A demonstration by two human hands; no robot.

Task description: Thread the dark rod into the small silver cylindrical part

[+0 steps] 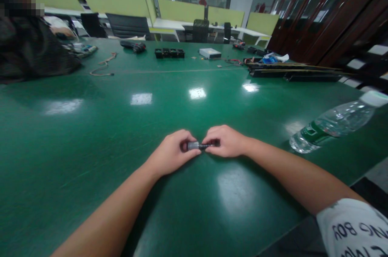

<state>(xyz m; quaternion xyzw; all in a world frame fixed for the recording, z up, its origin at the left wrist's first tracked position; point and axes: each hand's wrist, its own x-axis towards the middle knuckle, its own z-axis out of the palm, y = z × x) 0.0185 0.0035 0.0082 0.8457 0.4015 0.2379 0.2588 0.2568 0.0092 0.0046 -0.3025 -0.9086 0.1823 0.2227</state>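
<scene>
Just above the green tabletop [163, 115], my two hands meet over a small object. Its left part is a short silver-grey cylinder [193, 146], and my left hand [174, 152] is closed around it between thumb and fingers. From the right end of the cylinder comes a thin black piece [202, 146], pinched between the thumb and fingers of my right hand [226, 142]. The two parts lie in one line, roughly level. My fingers cover much of both, so their exact kind does not show.
A clear plastic bottle [333, 123] with a green label lies tilted at the right. Along the far side are a black boxy part [169, 53], a grey box [210, 53], a cable [104, 65] and black rails [273, 72]. A person in dark clothing [33, 51] is at the far left.
</scene>
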